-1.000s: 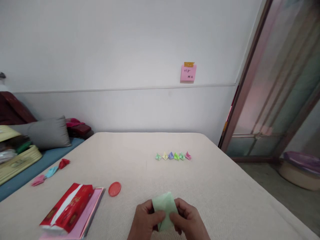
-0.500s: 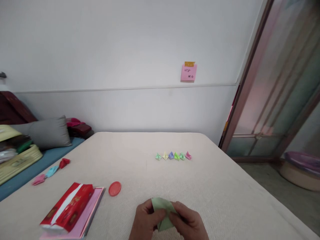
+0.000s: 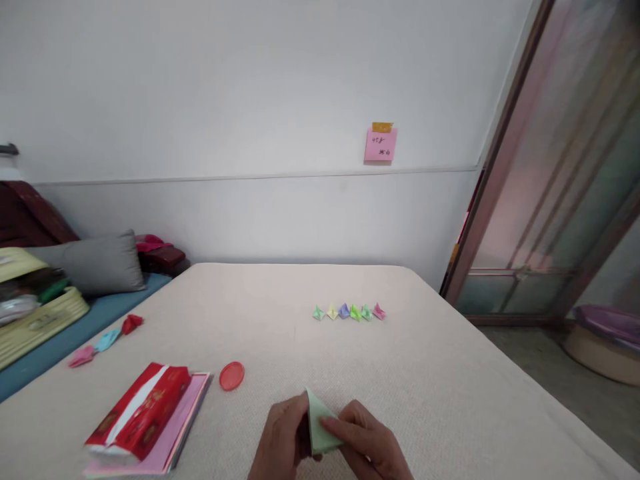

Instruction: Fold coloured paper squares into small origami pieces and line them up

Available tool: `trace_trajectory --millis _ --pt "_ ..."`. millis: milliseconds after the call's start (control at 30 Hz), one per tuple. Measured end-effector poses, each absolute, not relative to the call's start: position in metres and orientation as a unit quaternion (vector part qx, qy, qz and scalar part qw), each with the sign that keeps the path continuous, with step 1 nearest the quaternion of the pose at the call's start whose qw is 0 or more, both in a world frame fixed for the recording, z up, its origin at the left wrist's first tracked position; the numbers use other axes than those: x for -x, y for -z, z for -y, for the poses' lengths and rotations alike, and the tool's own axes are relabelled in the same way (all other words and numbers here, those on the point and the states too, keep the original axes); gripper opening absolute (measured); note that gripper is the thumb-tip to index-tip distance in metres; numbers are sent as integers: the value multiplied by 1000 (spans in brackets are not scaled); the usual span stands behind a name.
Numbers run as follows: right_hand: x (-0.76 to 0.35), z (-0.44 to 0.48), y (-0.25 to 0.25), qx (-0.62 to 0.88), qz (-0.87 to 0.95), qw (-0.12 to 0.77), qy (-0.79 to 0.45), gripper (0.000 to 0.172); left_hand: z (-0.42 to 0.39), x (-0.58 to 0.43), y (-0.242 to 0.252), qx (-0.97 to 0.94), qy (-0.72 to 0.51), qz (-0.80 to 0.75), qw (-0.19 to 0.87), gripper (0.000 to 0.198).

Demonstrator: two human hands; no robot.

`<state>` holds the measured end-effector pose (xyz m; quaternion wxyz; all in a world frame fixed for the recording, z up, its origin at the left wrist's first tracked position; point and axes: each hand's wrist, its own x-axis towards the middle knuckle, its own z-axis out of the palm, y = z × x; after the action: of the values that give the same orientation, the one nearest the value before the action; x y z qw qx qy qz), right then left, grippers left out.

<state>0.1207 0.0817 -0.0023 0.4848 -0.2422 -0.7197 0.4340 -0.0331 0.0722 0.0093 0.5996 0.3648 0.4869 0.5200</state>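
Low in the middle of the head view, a folded piece of light green paper is held between both hands. My left hand grips its left edge, with the fingers partly hidden behind the sheet. From the right, my right hand pinches the paper, one fingertip lying on its face. Farther back on the table, several small folded paper pieces in green, yellow, blue and pink form a row.
At the left front, a red tissue pack lies on pink paper sheets. Beside them is a red round lid. Three folded papers lie near the left edge, by a grey pillow.
The green paper has turned and now shows a narrower, pointed shape. My left hand has tilted, and my right fingers have shifted across the paper's face. The view has moved slightly.
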Motion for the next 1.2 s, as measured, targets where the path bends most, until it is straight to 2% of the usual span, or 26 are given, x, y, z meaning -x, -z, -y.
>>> trace_trajectory --millis 133,233,300,467,633,733,900,1200 --pt "-123 -83 3 256 739 479 -399 32 -73 33 -10 -350 -513 -473 624 47" --pt "-123 -83 5 297 766 438 -365 27 -73 33 -13 -375 -497 -489 611 44" --pt "-121 -83 9 320 772 425 -349 31 -73 33 -14 -394 -478 -509 598 42" --pt "-111 -84 19 338 719 446 -411 38 -76 36 -7 -403 -461 -515 599 36" --pt "-113 -80 7 350 762 392 -379 32 -76 38 -1 -424 -485 -486 591 35" --pt "-119 -78 -1 323 709 420 -466 25 -76 38 -7 -450 -491 -451 594 35" --pt "-124 -84 6 345 513 491 -614 29 -77 36 -14 -525 -459 -468 543 39" --pt "-114 -85 22 429 582 407 -558 42 -74 30 -13 -562 -457 -470 504 40"
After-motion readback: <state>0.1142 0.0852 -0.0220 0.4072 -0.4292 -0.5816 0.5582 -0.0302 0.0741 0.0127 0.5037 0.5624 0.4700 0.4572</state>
